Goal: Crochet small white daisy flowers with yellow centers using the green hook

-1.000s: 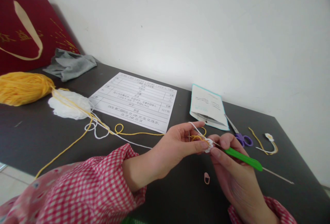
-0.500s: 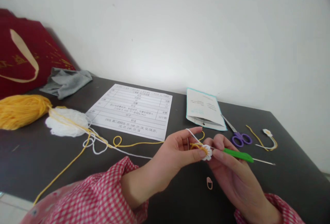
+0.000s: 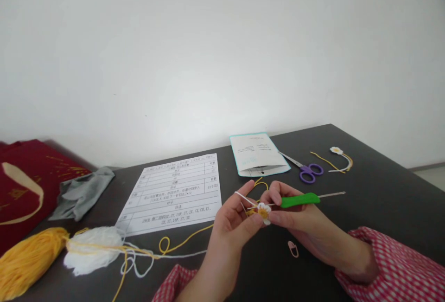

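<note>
Between thumb and fingers, my left hand [image 3: 232, 228] pinches a small crocheted flower [image 3: 264, 212] with white petals and a yellow centre. White yarn runs over its raised index finger. My right hand [image 3: 295, 216] grips a crochet hook [image 3: 299, 200] by its green handle; one metal end points at the flower, and the other sticks out to the right. Its fingertips also touch the flower's right edge. Whether the hook's tip passes through a stitch is too small to tell. Yellow yarn [image 3: 187, 237] trails leftward from behind my left hand.
A pink stitch marker [image 3: 293, 249] lies below my right hand. Behind are a pouch [image 3: 255, 149], purple scissors [image 3: 307, 173] and another flower [image 3: 336, 151]. To the left are a printed sheet [image 3: 174, 190], white yarn [image 3: 92, 250], yellow yarn [image 3: 33, 262], grey cloth [image 3: 83, 190] and a red bag [image 3: 34, 167].
The view has tilted, with the table's things shifting in it. The flower has turned so its yellow centre faces me. Both hands keep hold of the flower and hook.
</note>
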The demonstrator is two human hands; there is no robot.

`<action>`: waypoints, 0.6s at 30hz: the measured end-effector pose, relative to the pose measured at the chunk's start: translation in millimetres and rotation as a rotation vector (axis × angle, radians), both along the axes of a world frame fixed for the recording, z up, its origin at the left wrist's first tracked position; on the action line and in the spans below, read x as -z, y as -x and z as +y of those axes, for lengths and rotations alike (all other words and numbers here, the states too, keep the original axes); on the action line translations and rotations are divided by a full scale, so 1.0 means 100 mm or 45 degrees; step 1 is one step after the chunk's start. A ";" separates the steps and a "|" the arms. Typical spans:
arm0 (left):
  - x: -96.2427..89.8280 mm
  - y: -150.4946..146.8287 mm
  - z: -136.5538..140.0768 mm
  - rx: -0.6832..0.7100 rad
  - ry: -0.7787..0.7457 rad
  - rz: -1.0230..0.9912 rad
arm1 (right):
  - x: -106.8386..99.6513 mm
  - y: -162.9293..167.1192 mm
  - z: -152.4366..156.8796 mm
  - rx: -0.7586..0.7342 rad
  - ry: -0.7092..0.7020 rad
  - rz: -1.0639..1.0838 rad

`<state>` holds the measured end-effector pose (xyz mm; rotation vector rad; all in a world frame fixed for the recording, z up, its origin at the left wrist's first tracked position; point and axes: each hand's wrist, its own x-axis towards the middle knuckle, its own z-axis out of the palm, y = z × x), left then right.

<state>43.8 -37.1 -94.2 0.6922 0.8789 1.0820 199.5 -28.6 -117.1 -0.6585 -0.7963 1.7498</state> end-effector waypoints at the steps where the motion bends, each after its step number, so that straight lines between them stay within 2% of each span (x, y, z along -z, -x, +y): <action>1: 0.00 0.00 0.00 0.009 -0.005 -0.007 | -0.01 0.00 0.01 -0.007 -0.001 0.009; 11: 0.02 0.06 0.04 0.091 0.037 0.031 | 0.00 -0.03 0.02 -0.098 0.052 0.110; 18: 0.00 0.04 0.04 0.142 0.122 -0.099 | -0.01 -0.03 0.03 -0.120 0.068 0.175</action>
